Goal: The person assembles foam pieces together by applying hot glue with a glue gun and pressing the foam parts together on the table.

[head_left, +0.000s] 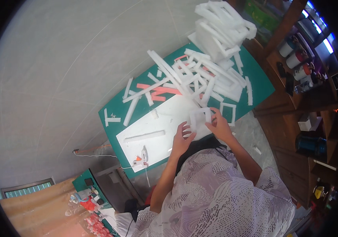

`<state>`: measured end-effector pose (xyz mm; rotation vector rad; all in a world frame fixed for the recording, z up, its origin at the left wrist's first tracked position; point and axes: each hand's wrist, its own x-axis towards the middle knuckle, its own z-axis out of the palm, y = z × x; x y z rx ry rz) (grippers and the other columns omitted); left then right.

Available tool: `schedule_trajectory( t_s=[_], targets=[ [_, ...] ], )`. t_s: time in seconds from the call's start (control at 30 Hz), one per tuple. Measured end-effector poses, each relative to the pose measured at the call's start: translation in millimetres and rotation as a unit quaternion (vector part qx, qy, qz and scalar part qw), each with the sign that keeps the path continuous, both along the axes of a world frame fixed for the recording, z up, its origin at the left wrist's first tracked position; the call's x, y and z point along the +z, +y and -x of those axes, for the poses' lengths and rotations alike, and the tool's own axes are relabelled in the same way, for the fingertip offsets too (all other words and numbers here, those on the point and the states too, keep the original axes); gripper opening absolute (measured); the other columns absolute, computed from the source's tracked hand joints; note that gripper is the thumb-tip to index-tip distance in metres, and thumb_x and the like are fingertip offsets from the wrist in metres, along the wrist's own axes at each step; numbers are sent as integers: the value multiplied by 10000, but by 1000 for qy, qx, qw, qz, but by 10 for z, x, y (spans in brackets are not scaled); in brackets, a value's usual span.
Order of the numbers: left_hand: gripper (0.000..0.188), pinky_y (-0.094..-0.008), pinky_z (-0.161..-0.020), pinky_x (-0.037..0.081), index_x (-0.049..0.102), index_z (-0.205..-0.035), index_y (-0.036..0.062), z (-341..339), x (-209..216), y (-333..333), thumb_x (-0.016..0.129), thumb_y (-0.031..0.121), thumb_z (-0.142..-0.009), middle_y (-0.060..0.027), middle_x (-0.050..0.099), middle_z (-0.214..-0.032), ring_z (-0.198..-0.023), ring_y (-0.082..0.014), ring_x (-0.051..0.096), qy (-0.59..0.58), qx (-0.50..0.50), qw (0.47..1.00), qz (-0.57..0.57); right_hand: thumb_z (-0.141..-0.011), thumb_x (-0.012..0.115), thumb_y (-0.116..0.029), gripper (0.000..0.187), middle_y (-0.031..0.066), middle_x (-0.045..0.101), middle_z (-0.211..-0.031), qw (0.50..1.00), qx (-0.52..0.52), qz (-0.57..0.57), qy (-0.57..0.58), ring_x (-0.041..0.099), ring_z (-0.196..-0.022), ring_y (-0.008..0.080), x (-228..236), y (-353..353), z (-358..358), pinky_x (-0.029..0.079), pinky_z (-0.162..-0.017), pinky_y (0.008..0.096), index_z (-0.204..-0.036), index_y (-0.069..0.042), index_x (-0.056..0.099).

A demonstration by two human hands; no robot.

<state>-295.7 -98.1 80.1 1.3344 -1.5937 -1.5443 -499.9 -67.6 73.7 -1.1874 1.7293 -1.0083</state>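
Observation:
Between both hands is a small white foam frame (193, 121), held over the right end of a white board (129, 158). My left hand (182, 139) grips its left side with curled fingers. The fingers of my right hand (219, 123) close on its right side. A loose white foam strip (145, 136) lies on the board, left of my hands. Nearer the board's left corner is a glue gun (144, 155) with an orange part and a white cord. Another square foam frame (227, 111) rests just right of my right hand.
The green table (115, 108) carries a heap of white foam strips and frames (200, 75) with some pink strips (159, 90). Foam frames are stacked high (220, 29) at the far right. A wooden shelf unit (281, 134) stands to the right; a wall (58, 79) borders the left.

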Motion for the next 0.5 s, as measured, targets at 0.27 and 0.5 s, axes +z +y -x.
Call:
schedule_trajectory(
  t_s=[0.27,0.5],
  targets=[
    [375,-311,-724,483,561,-1107,31,-33,248,18,702,121,-772,-125,636,-967,-810,-205,605,-96,20,986,132,-729,706,-111,704,155,478,-1239,996,29,81,0,554,-999,273,185,-31,-55,475,-786,353,-1339,-67,357],
    [331,-370,-770,450,589,-1058,41,-44,446,37,683,104,-748,-129,613,-965,-852,-293,554,-107,12,972,209,-708,722,-150,610,119,475,-1260,969,196,146,42,472,-1145,265,610,-259,22,374,-963,351,-1256,-78,465]
  ],
)
